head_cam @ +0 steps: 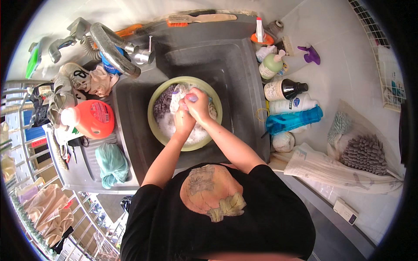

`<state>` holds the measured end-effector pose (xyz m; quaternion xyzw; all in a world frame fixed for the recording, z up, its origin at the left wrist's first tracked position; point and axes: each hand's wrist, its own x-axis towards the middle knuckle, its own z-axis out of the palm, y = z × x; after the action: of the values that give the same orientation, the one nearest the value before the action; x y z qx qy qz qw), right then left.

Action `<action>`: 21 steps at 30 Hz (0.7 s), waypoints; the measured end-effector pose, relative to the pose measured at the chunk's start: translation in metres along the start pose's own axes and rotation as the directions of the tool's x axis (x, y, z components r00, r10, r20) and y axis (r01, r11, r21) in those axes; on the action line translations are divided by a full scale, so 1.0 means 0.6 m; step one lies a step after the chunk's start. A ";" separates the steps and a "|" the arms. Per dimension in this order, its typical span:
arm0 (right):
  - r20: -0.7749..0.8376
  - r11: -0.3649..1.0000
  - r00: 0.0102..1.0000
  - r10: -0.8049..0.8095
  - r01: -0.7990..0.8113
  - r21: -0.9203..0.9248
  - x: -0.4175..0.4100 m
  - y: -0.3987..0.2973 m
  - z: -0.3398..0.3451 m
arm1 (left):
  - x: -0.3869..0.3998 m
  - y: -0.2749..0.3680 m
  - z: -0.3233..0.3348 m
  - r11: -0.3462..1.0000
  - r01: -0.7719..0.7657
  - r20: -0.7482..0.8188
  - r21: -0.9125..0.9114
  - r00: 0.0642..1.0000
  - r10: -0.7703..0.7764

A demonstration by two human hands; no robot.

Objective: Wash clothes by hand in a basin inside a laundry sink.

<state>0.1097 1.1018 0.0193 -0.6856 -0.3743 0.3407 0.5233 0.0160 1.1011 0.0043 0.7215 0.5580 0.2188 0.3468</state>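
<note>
Both hands are together over a round pale-green basin (152, 114) that stands in a dark grey sink (241, 81). My right hand (200, 104) grips a small pinkish thing, perhaps a bar of soap (191, 97), partly hidden by the fingers. A wet white cloth (176, 98) is bunched in my left hand (184, 118), just below and left of the right one. Sudsy water (168, 125) fills part of the basin, with dark purplish fabric (164, 101) at its left side. Some lighter fabric shows at its right side.
The metal faucet (114, 53) arches over the sink's back left. On the left ledge are a red detergent bottle (98, 119) and a teal plastic bag (112, 163). Several bottles, including a blue one (290, 120), line the right ledge. A wooden-handled brush (212, 18) lies along the back rim.
</note>
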 end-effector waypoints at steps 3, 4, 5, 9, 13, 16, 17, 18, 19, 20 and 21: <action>0.105 0.991 0.993 -0.046 0.031 0.133 -0.011 0.025 -0.016 | -0.001 -0.010 -0.008 0.941 0.177 0.131 -0.288 0.981 -0.145; 0.109 0.991 0.993 -0.042 0.027 0.134 -0.016 0.019 -0.039 | -0.001 -0.008 -0.027 0.780 0.469 0.345 -0.415 0.874 -0.343; 0.299 0.966 0.919 -0.256 0.254 0.043 -0.019 -0.007 -0.076 | 0.004 0.002 -0.061 0.498 0.682 0.610 -0.536 0.720 -0.330; 0.698 0.649 0.546 -0.464 0.746 -0.151 -0.024 -0.042 -0.147 | 0.017 -0.013 -0.115 0.262 0.913 0.929 -0.313 0.351 -0.116; 0.684 0.119 0.130 -0.718 0.991 -0.064 -0.007 -0.073 -0.133 | -0.018 0.037 -0.133 0.406 0.908 0.990 -0.107 0.058 0.129; 0.686 0.090 0.054 -0.725 0.996 0.016 -0.015 -0.068 -0.124 | -0.036 0.052 -0.124 0.435 0.899 0.998 -0.047 0.020 0.066; 0.780 0.144 0.136 -0.611 0.988 -0.059 -0.018 -0.047 -0.125 | -0.037 0.065 -0.126 0.497 0.866 0.994 -0.057 0.096 -0.053; 0.851 0.187 0.215 -0.480 0.972 -0.140 -0.022 -0.024 -0.123 | -0.039 0.075 -0.128 0.557 0.829 0.970 -0.057 0.178 -0.166; 0.887 0.242 0.292 -0.359 0.946 -0.213 -0.025 -0.006 -0.114 | -0.043 0.064 -0.116 0.596 0.791 0.948 -0.142 0.281 -0.148; 0.890 0.239 0.280 -0.361 0.950 -0.202 -0.029 0.012 -0.106 | -0.047 0.040 -0.091 0.590 0.793 0.945 -0.149 0.290 -0.151; 0.896 0.241 0.372 -0.244 0.918 -0.315 -0.037 0.029 -0.096 | -0.052 0.008 -0.061 0.779 0.618 0.884 -0.106 0.418 -0.211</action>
<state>0.1513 1.0530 0.0167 -0.4286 -0.8957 0.1041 0.0563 -0.0154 1.0800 0.0346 0.4754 0.4264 -0.1341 0.7578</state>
